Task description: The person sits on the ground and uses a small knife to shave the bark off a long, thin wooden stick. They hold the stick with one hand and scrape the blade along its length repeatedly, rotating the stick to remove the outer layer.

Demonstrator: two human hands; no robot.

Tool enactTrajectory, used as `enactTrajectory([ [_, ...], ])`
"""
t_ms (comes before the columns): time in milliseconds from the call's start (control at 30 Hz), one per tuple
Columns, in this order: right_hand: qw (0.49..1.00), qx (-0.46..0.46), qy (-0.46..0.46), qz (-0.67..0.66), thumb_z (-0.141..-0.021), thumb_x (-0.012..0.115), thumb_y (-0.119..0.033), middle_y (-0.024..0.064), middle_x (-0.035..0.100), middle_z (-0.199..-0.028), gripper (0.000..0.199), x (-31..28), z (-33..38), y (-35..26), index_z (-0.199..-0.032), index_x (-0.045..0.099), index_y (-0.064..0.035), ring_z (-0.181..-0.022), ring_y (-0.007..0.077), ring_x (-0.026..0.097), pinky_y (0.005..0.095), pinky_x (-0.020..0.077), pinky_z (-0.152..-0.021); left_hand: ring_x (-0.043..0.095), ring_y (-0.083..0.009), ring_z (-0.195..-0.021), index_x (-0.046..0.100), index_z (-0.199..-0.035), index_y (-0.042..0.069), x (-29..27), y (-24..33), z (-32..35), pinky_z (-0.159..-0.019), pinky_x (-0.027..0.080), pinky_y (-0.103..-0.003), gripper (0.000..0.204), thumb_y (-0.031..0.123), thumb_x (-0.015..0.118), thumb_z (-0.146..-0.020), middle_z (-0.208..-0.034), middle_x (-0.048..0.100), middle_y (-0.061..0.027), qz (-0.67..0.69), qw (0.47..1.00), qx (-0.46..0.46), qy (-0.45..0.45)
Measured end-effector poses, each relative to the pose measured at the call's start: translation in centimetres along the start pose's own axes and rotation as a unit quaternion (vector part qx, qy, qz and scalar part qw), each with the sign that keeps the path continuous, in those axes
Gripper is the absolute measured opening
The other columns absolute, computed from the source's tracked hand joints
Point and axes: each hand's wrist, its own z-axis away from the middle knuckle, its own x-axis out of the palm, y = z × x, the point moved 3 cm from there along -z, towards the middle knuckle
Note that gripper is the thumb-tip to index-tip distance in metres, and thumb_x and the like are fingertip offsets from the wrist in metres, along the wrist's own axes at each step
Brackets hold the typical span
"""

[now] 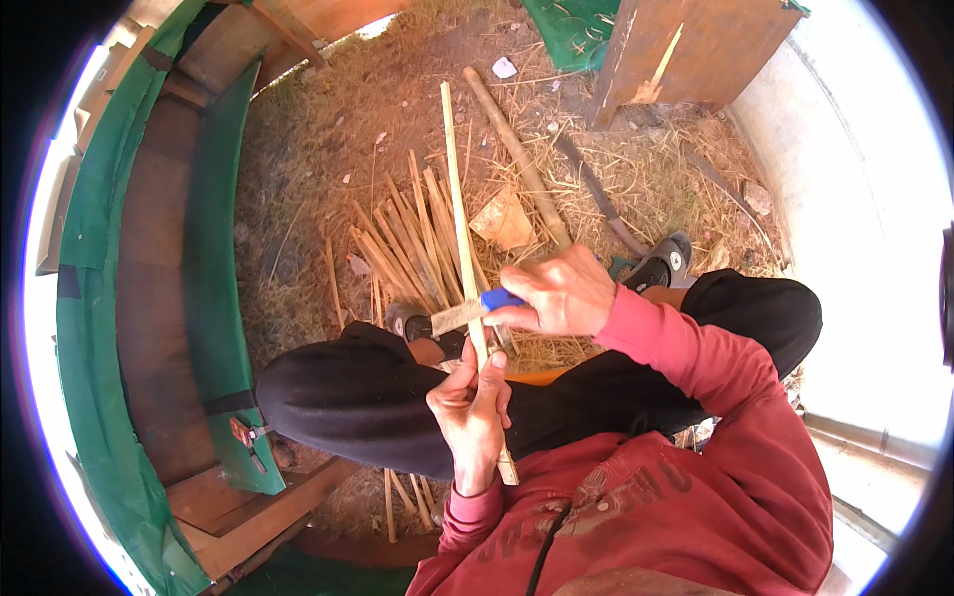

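Strip of pale wood [457, 209], long and narrow, is held aslant above the ground [298, 149], its far end directed toward the ground's far edge and its near end lying close to the worker's torso. Below the blade, the strip is pinched between the thumb and fingers of the left hand [472, 412]. By the right hand [566, 293], curled firmly about a blue handle, a knife [457, 317] is gripped; its broad, flat blade appears to be laid across the strip, just beyond the left thumb and apart from it. Whether the cutting edge has bitten into the wood cannot be told.

The step in hand is judged to be the paring or scraping of the strip's surface. For the next move, a firm hold by the left hand, a shallow and even blade angle, and a stroke directed away from the left thumb are judged to be called for.

Near the middle of the ground, loose wooden strips [423, 204] are heaped beyond the knees. Between this heap and the ground's far edge a round pole [513, 149] is laid; to its right, a long dark blade [591, 184] is seen. The ground's left edge is bounded by a green panel [214, 278], its right edge by a pale wall [825, 179].
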Motion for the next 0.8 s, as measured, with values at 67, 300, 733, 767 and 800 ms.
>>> enactTrajectory([
  [67,0.996,0.081,0.045,0.005,-0.088,0.062,-0.048,0.0135,0.056,-0.053,0.043,0.3,-0.3,3.1,-0.078,0.062,-0.0066,-0.048,0.0325,0.06,0.0457,0.047,-0.048,0.039,-0.001,-0.044,0.063,-0.123,0.0,0.0,0.1,0.4,-0.037,0.029,-0.018,0.032,0.01,0.064,-0.093,-0.057,0.049,0.0051,0.013,0.999,-0.029,-0.014],
  [300,0.933,0.3,0.197,-0.002,-0.1,0.042,-0.046,0.0195,0.066,-0.071,0.049,-6.0,-1.1,13.3,-0.094,0.069,-0.0042,-0.064,0.0353,0.066,0.0424,0.0528,-0.056,0.032,-0.0032,-0.038,0.061,-0.123,-0.003,-1.6,-1.5,0.0,-0.034,0.027,-0.02,0.03,0.013,0.058,-0.097,-0.056,0.045,0.0039,0.154,0.986,-0.031,-0.051],
  [733,0.996,0.013,-0.008,-0.088,-0.088,0.066,-0.042,0.0086,0.053,-0.057,0.036,-2.3,-0.7,0.5,-0.078,0.057,-0.0086,-0.05,0.0314,0.058,0.0413,0.041,-0.045,0.03,-0.004,-0.035,0.062,-0.113,-0.007,0.9,1.4,-1.0,-0.035,0.022,-0.021,0.031,0.02,0.054,-0.1,-0.046,0.038,0.0026,0.144,0.985,0.009,-0.096],
  [767,0.997,0.013,-0.003,-0.077,-0.087,0.066,-0.042,0.0085,0.052,-0.057,0.036,-2.2,-0.6,0.3,-0.077,0.057,-0.0088,-0.05,0.031,0.058,0.0412,0.041,-0.045,0.03,-0.0036,-0.036,0.062,-0.114,-0.007,0.9,1.4,-1.0,-0.036,0.021,-0.021,0.031,0.019,0.055,-0.1,-0.047,0.038,0.0032,0.147,0.985,0.004,-0.093],
  [800,0.998,0.014,0.002,-0.068,-0.086,0.066,-0.043,0.0083,0.052,-0.056,0.036,-2.2,-0.6,0.2,-0.077,0.057,-0.0091,-0.05,0.0306,0.058,0.0411,0.041,-0.045,0.029,-0.0032,-0.036,0.061,-0.114,-0.007,1.0,1.3,-0.8,-0.036,0.02,-0.021,0.031,0.019,0.054,-0.1,-0.046,0.037,0.0036,0.124,0.989,0.02,-0.083],
])
